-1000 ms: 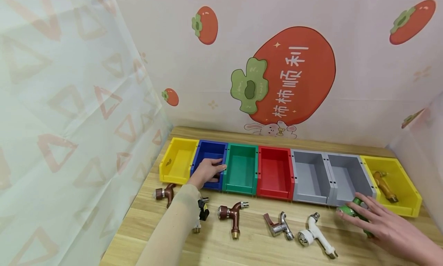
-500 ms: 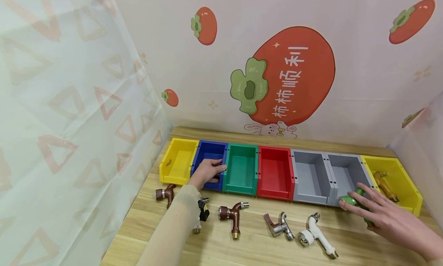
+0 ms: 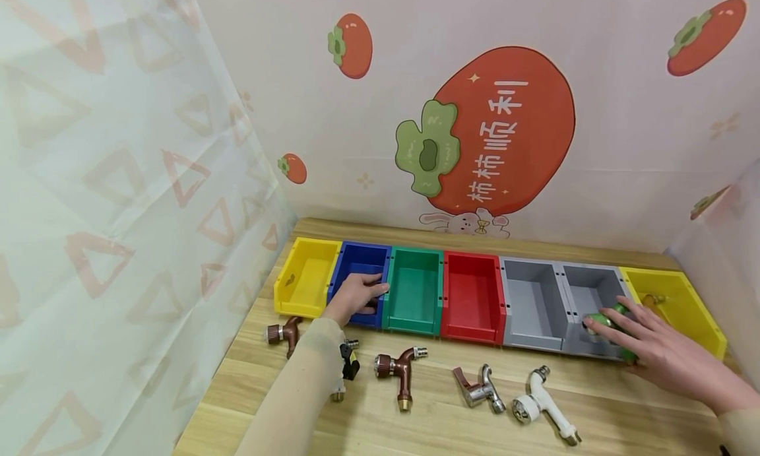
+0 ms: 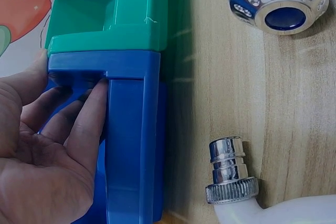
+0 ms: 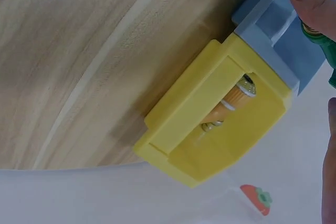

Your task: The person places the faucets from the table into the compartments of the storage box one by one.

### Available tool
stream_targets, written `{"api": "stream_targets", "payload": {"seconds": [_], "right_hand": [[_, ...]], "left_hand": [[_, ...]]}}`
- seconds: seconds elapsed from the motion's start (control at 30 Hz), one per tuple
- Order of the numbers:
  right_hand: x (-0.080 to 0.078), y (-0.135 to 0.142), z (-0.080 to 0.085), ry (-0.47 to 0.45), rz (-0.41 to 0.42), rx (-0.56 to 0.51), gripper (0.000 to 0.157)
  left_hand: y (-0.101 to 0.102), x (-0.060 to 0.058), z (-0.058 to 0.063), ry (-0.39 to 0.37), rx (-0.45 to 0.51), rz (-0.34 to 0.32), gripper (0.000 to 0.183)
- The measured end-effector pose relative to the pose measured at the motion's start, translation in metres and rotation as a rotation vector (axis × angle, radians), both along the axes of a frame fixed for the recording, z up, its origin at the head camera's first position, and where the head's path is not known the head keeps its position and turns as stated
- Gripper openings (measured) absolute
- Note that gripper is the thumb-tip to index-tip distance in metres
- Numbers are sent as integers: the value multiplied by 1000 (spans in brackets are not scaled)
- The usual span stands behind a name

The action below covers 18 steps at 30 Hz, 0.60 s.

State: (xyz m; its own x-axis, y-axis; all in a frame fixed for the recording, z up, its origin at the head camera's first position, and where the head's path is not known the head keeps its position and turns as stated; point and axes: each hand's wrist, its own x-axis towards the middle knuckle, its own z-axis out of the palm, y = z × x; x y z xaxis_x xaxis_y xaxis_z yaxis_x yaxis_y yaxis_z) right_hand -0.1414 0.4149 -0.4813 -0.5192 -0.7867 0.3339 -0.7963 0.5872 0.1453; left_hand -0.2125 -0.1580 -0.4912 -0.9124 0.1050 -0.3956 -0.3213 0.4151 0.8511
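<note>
My left hand (image 3: pixel 355 294) grips the side wall of the blue bin (image 3: pixel 360 255), where it meets the green bin (image 3: pixel 413 324). In the left wrist view its fingers (image 4: pixel 86 116) reach down inside the blue bin, with the thumb over the wall's top edge. My right hand (image 3: pixel 671 350) holds a green faucet (image 3: pixel 601 321) over the front of the right-hand grey bin (image 3: pixel 584 278). Much of this faucet is hidden behind the fingers. In the right wrist view the thumb (image 5: pixel 315 9) lies against the green faucet (image 5: pixel 329 51), with the grey bin behind it.
A yellow bin (image 3: pixel 691 311) at right holds an orange-gold faucet (image 5: pixel 228 103). A red bin (image 3: pixel 472 334), another grey bin (image 3: pixel 537 340) and a left yellow bin (image 3: pixel 299 307) complete the row. Faucets, including brown (image 3: pixel 404 377), chrome (image 3: pixel 481 391) and white (image 3: pixel 543 403) ones, lie in front.
My right hand has moved up and away from me with the green faucet, from in front of the right-hand grey bin to over its front. My left hand has stayed in place.
</note>
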Motion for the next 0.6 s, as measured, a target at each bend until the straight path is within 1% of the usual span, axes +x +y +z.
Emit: {"api": "stream_targets", "payload": {"seconds": [0.13,0.33,0.47,0.6], "right_hand": [[-6,3,-1,-32,-4,9,84],[-11,3,-2,-49,-30,22,85],[-14,2,-2,-66,-78,43,86],[-16,1,-2,-124,-125,53,88]], "left_hand": [[0,0,0,-5,2,2,61],[0,0,1,-12,4,9,60],[0,1,1,-9,5,8,59],[0,1,1,-2,10,4,60]]}}
